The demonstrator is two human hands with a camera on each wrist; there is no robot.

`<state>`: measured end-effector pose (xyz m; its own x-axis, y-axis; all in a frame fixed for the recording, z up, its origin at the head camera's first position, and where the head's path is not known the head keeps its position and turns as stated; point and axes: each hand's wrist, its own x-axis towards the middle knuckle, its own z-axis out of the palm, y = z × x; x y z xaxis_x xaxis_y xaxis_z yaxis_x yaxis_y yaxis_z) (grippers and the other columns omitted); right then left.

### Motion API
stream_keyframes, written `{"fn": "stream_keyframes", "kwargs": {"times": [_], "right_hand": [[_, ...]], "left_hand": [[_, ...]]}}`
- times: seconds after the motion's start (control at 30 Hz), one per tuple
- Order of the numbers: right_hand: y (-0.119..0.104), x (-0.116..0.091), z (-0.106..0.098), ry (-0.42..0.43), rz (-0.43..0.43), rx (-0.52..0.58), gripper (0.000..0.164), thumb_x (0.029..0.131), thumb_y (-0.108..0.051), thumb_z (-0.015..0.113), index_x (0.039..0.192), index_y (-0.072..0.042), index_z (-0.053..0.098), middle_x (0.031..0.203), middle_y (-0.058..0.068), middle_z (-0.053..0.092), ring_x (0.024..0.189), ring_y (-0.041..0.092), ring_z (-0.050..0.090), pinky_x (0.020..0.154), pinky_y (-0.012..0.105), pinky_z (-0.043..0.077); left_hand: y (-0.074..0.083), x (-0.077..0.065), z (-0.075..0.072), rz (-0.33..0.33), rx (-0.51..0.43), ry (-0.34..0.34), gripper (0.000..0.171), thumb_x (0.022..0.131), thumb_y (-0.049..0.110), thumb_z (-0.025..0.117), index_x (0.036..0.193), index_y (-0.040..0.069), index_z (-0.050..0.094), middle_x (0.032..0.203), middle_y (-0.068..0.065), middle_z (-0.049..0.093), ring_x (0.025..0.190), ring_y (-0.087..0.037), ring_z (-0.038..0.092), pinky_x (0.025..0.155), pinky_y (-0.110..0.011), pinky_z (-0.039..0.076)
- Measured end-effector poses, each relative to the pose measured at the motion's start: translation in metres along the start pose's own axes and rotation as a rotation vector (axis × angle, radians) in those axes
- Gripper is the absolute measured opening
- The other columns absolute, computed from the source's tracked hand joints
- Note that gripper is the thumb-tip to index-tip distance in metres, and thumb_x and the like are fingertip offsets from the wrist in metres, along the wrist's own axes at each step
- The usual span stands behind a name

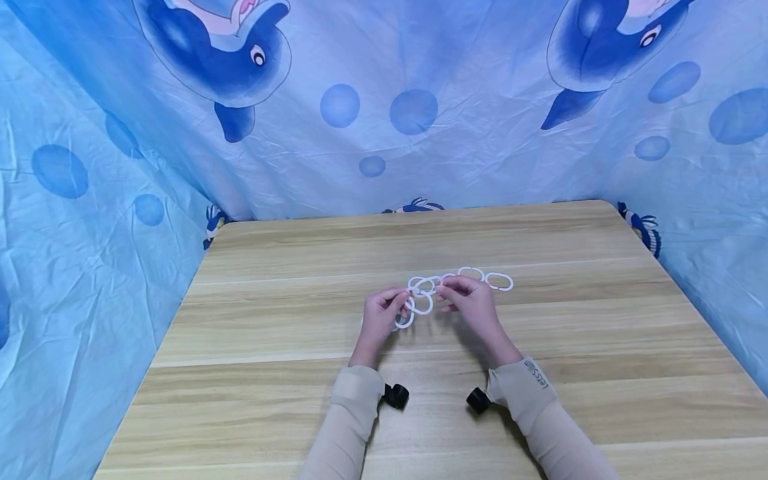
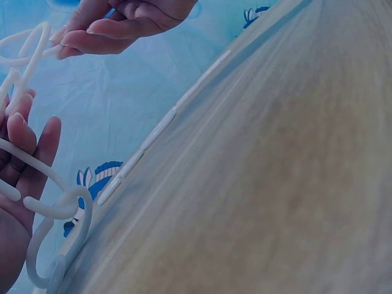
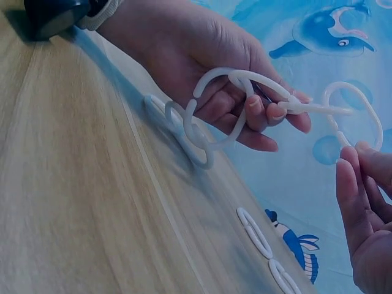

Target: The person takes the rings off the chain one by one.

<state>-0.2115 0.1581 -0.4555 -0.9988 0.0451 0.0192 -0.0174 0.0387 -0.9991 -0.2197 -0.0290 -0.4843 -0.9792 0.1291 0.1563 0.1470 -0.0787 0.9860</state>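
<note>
**While You Pinch at Two Points**

As the head view shows, your left hand [image 1: 380, 315] and right hand [image 1: 474, 303] stand close together above the table [image 1: 288, 387], with the white chain [image 1: 431, 305] between them; a row of links [image 1: 501, 289] lies beyond your right hand. Left-wrist view: the chain hangs beside your left palm. Right-wrist view: your left thumb and fingertips pinch one chain link, which overlaps the ring [image 3: 372, 112] pinched between your right thumb and fingers.

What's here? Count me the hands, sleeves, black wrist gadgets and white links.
Left hand and right hand: 2
Beige sleeves: 2
Black wrist gadgets: 2
White links: at least 6; overlaps hide the exact number
Total: at least 12
</note>
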Motion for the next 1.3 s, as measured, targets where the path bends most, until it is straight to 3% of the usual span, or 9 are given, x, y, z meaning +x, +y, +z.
{"fn": "stream_keyframes", "kwargs": {"times": [0.17, 0.5, 0.8, 1.13, 1.3], "right_hand": [[0.000, -0.001, 0.002, -0.007, 0.010, 0.032, 0.028, 0.086, 0.001, 0.068, 0.108, 0.017, 0.061, 0.075, -0.015, 0.067, 0.067, 0.003, 0.066, 0.060, 0.025, 0.061], [0.001, -0.001, 0.004, -0.025, -0.002, 0.039, 0.027, 0.086, 0.002, 0.068, 0.107, 0.017, 0.061, 0.074, -0.014, 0.067, 0.069, 0.004, 0.067, 0.059, 0.026, 0.061], [0.002, -0.002, 0.004, -0.031, 0.016, 0.039, 0.027, 0.086, 0.001, 0.068, 0.107, 0.017, 0.061, 0.076, -0.014, 0.067, 0.069, 0.003, 0.066, 0.063, 0.034, 0.062], [0.002, -0.002, 0.003, -0.041, 0.013, 0.047, 0.028, 0.086, 0.001, 0.068, 0.107, 0.018, 0.061, 0.076, -0.013, 0.067, 0.070, 0.003, 0.066, 0.061, 0.030, 0.062], [0.000, -0.001, 0.004, -0.036, 0.016, 0.053, 0.027, 0.086, 0.002, 0.068, 0.107, 0.017, 0.061, 0.075, -0.013, 0.067, 0.069, 0.003, 0.066, 0.060, 0.027, 0.061]], "left_hand": [[0.000, 0.000, 0.000, 0.002, 0.001, -0.015, 0.019, 0.092, -0.002, 0.059, 0.100, -0.018, 0.065, 0.068, 0.009, 0.062, 0.055, -0.003, 0.054, 0.052, -0.013, 0.047], [0.000, -0.001, 0.000, -0.031, 0.016, -0.024, 0.019, 0.093, 0.000, 0.060, 0.099, -0.017, 0.066, 0.071, 0.004, 0.062, 0.056, -0.002, 0.053, 0.053, -0.013, 0.046], [0.000, 0.000, 0.001, -0.047, 0.017, -0.052, 0.022, 0.093, -0.002, 0.059, 0.102, -0.021, 0.063, 0.075, -0.009, 0.066, 0.056, -0.003, 0.052, 0.052, -0.013, 0.045], [0.025, -0.008, 0.004, -0.011, 0.031, -0.073, 0.020, 0.092, -0.006, 0.057, 0.099, -0.025, 0.060, 0.073, -0.023, 0.063, 0.056, -0.003, 0.052, 0.053, -0.013, 0.045], [0.028, -0.009, 0.004, -0.006, 0.032, -0.073, 0.019, 0.092, -0.006, 0.057, 0.099, -0.024, 0.061, 0.071, -0.018, 0.062, 0.056, -0.003, 0.052, 0.053, -0.013, 0.045]]}}
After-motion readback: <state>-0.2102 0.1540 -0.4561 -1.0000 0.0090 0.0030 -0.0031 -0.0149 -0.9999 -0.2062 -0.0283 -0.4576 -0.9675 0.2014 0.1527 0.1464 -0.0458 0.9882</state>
